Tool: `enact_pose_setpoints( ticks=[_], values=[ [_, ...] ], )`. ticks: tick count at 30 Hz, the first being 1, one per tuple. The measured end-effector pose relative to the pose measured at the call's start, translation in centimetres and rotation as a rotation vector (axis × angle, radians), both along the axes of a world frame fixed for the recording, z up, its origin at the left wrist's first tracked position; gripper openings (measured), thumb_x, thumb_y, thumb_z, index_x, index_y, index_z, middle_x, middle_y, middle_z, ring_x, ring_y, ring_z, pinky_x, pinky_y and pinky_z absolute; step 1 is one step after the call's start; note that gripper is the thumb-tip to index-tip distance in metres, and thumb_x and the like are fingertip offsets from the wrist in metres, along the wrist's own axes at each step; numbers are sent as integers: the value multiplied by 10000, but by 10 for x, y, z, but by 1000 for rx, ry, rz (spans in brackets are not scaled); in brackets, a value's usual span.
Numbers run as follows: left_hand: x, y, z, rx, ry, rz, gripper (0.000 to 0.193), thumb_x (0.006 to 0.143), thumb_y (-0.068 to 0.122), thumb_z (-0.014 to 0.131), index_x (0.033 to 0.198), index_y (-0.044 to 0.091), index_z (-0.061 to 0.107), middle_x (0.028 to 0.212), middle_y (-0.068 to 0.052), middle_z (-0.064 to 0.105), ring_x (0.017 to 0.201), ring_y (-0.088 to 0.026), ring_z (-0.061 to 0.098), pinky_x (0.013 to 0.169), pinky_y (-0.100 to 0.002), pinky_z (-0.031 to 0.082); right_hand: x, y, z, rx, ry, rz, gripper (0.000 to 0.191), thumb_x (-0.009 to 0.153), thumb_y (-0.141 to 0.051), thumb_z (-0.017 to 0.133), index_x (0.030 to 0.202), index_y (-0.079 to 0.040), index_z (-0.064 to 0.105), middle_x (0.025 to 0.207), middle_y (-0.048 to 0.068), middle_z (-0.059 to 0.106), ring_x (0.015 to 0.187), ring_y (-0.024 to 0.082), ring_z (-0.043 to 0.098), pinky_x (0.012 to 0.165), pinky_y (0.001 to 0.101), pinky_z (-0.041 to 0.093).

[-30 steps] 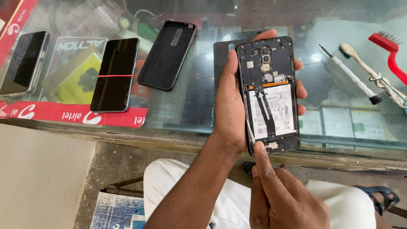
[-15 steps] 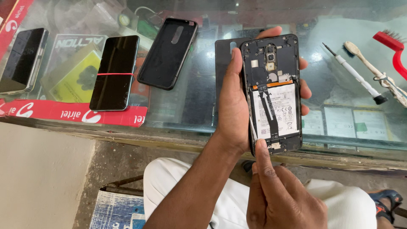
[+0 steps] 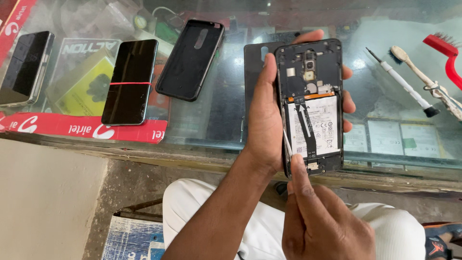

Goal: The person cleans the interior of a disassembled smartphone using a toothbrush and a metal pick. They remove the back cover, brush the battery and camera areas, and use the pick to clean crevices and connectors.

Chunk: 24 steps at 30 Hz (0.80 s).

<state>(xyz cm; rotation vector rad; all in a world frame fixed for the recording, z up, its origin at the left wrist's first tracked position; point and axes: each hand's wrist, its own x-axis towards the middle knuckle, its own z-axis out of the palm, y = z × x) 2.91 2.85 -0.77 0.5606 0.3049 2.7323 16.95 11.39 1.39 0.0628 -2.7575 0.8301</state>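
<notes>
Left hand [image 3: 266, 120] fingers wrapped around opened phone [image 3: 312, 106]; right hand [image 3: 322, 219] fingers seemingly pinch thin tool [image 3: 288, 144]

Bright daylight, sharp focus, glare across glass counter [image 3: 211, 120].

Three phones show: one opened phone [image 3: 312, 108], two intact phones [image 3: 130, 82] [image 3: 25, 67]. One black phone case [image 3: 191, 58], one back cover [image 3: 253, 82]. Two brushes [image 3: 418, 74] [image 3: 445, 55], one screwdriver [image 3: 402, 83].

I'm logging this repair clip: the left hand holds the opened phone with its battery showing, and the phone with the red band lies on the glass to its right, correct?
Not quite. In the head view the left hand holds the opened phone, battery showing, but the phone with the red band lies on the glass to its left, not its right.
</notes>
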Motion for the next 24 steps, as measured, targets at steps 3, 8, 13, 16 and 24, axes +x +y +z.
enact_pose_setpoints(
  ticks=[3,8,13,16,24],
  values=[
    [1,-1,1,-37,-7,2,587,1231,592,334,1492,67,370,1123,-229,587,911,-314,698,746,-435,640,-5,-3,-1,43,94,-27,455,893,-107,731,1345,-136,690,662,55,703,529,174,685,477,367,515],
    [1,-1,0,-36,5,-18,586,1225,588,327,1497,72,373,1135,-222,592,920,-311,698,758,-430,641,-1,-3,4,6,82,-11,478,874,-105,708,1349,-140,667,678,65,706,555,160,709,496,354,542],
    [0,-1,-1,-50,24,-16,586,1219,582,329,1500,70,377,1136,-228,593,923,-310,697,759,-424,639,-9,-2,6,36,41,-16,491,839,-99,722,1328,-130,681,738,62,753,570,183,731,492,366,553],
    [1,-2,0,-47,17,-19,586,1219,594,342,1494,77,376,1137,-219,594,927,-307,698,761,-424,641,-12,-4,7,20,124,-13,498,830,-95,729,1324,-148,691,770,53,758,598,197,728,537,382,557],
    [0,-2,1,-25,20,-46,573,1210,566,339,1488,67,380,1135,-232,596,924,-318,701,757,-427,645,-11,-6,4,-1,107,-27,493,840,-83,720,1329,-143,691,744,48,744,586,183,725,525,377,553]
  ],
)
